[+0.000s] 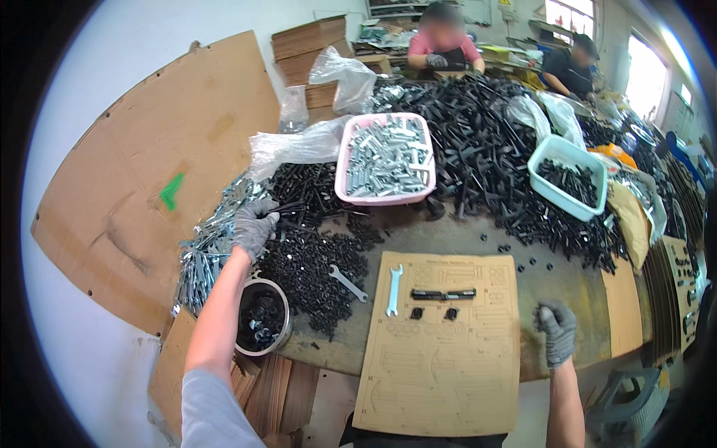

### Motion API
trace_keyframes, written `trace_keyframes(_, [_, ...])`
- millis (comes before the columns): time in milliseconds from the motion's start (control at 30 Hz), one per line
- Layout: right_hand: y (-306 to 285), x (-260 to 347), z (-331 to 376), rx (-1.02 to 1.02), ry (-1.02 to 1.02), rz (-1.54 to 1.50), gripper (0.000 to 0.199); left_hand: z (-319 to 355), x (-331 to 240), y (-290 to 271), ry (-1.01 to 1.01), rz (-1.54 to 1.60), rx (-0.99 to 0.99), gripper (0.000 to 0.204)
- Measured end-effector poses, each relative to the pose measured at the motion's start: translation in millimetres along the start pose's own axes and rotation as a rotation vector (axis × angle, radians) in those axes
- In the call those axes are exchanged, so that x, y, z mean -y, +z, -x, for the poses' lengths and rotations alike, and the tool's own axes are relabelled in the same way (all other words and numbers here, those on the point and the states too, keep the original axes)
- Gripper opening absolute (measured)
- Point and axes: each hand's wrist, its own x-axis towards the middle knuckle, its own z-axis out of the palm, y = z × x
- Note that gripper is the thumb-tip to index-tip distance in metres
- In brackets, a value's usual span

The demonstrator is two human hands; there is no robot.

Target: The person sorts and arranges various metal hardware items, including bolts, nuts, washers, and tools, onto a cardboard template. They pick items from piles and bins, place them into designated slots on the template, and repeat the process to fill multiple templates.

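Observation:
My left hand [255, 225], in a grey knit glove, is closed on several thin black rod-like pieces [288, 208] at the left side of the heap. My right hand [556, 330], gloved the same way, hovers by the table's right front with its fingers curled; anything inside them is hidden. Between the hands lies a printed cardboard sheet [441, 381]. On it rest a silver open-end wrench [394, 290], a black bar-shaped part [444, 294] and two small clusters of black pieces [451, 314]. A second wrench [348, 284] lies beside the small black nuts [317, 280].
A pink basket [385, 199] of silver cylinders stands behind the sheet, and a pale green basket [565, 203] of black bolts at right. Black parts [478, 142] heap across the back. A round tub [286, 328] sits front left, near silver strips [198, 276]. Two people work beyond.

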Motion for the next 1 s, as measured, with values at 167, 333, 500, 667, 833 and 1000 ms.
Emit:
trace_keyframes(167, [83.7, 77.7, 18.3, 0.359, -0.281, 0.186, 0.025, 121.7, -83.7, 51.1, -0.030, 0.198, 0.320, 0.020])
trace_keyframes(333, [114.6, 114.8, 55.9, 0.550, -0.149, 0.081, 0.030, 232.3, -115.4, 109.1, 0.213, 0.128, 0.534, 0.018])
trace_keyframes(500, [78.2, 71.7, 59.8, 0.515, -0.388, 0.559, 0.024, 280.7, -97.2, 176.1, -0.187, 0.405, 0.754, 0.024])
trace_keyframes(667, [62.8, 40.8, 64.4, 0.540, -0.453, 0.839, 0.018, 295.0, -85.8, 180.6, 0.304, -0.122, 0.638, 0.030])
trace_keyframes(833, [39.7, 27.4, 65.4, 0.455, -0.493, 0.783, 0.021, 287.5, -82.1, 154.0, 0.398, -0.443, 0.795, 0.028])
trace_keyframes(1000, [8.7, 21.2, 32.5, 0.276, -0.441, 0.773, 0.021, 260.4, -83.6, 148.0, 0.016, -0.028, 0.735, 0.019])
